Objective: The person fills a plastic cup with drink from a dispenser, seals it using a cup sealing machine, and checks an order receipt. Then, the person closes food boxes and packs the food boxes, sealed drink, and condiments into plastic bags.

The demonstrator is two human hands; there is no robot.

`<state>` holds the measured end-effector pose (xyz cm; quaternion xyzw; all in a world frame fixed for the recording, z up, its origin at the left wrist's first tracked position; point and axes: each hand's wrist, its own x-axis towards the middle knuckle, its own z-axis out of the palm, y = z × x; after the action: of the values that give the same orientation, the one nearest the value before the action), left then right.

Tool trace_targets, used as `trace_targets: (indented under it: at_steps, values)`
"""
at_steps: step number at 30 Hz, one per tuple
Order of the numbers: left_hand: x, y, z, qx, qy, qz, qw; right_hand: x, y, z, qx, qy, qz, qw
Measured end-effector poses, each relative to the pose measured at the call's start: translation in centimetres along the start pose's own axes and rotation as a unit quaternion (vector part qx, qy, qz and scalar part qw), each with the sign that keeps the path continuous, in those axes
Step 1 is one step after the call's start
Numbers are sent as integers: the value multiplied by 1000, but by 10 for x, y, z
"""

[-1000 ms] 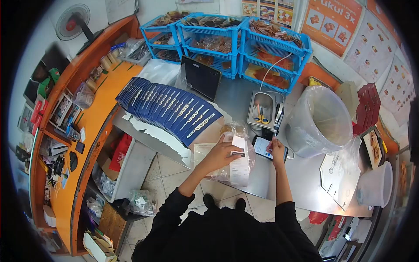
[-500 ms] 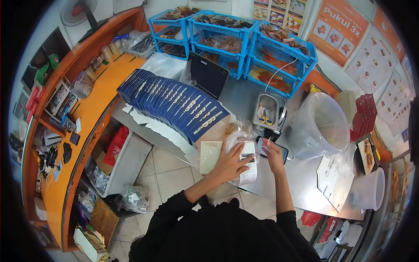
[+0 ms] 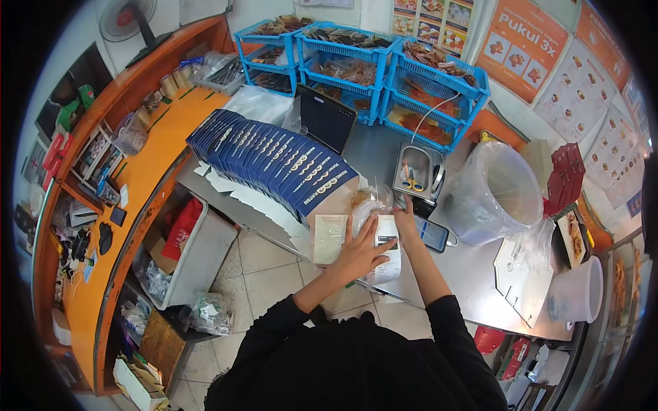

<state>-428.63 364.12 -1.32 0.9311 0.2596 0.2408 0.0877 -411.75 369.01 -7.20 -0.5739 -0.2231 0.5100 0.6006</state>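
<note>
My left hand (image 3: 358,252) lies with fingers spread over a clear plastic bag (image 3: 370,209) and a white printed receipt (image 3: 388,268), pressing both down at the table's front edge. What the bag holds is mostly hidden; something brownish shows at its top. My right hand (image 3: 406,225) is at the receipt's upper right edge, fingers stretched forward and partly hidden, and I make out nothing held in it. A pale square box (image 3: 330,240) sits left of my left hand. Just right of my right hand lies a smartphone (image 3: 433,235).
A long row of blue folded boxes (image 3: 274,161) stands left of the hands. Beyond them are a tablet (image 3: 325,120) and blue tiered baskets (image 3: 349,65). A metal container with scissors (image 3: 414,179), a large translucent bin (image 3: 490,198) and a smaller tub (image 3: 577,291) stand to the right.
My right hand has moved left, from above the phone to the receipt's edge, uncovering the phone. The small pale strip it pinched no longer shows. My left hand has stayed on the bag.
</note>
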Motion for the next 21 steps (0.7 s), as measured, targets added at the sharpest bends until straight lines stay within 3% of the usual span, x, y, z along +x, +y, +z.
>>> trace_targets:
  at_steps: [2,3,4,6,7,8,9,10,12,13,15,17,19,20,21]
  values:
    - [-6,14,2,33,9,-48,998,6,7,-13,8,-1,23,1000]
    - [-14,22,3,33,10,-49,998,5,10,-25,-138,45,-67,987]
    - [-24,32,5,34,39,-64,997,5,11,-38,-279,90,-154,943]
    - [-48,49,21,34,70,-82,994,11,9,-66,-380,288,-369,798]
    - [-66,56,38,-49,133,-129,982,21,9,-80,-382,286,-367,799]
    - [-76,58,50,-130,192,-174,957,37,10,-94,-320,302,-260,859]
    - [-77,59,55,-132,187,-177,957,51,12,-105,-252,314,-147,903]
    - [-74,61,61,-175,235,-235,927,68,15,-116,-255,315,-142,903]
    - [-69,65,71,-239,305,-307,869,93,14,-123,-160,161,-47,973]
    - [-68,66,75,-239,302,-312,868,98,12,-122,-162,160,-41,973]
    - [-65,68,74,-165,239,-297,910,75,-14,-105,-19,164,37,986]
    - [-62,69,68,-132,211,-320,914,51,-18,-95,41,185,1,982]
    - [-69,59,71,-195,173,-273,926,29,2,-102,-215,148,-130,957]
    - [-76,58,75,-199,169,-278,925,24,15,-104,-188,103,-104,971]
    - [-83,59,79,-326,131,-314,882,25,21,-109,-192,105,-96,971]
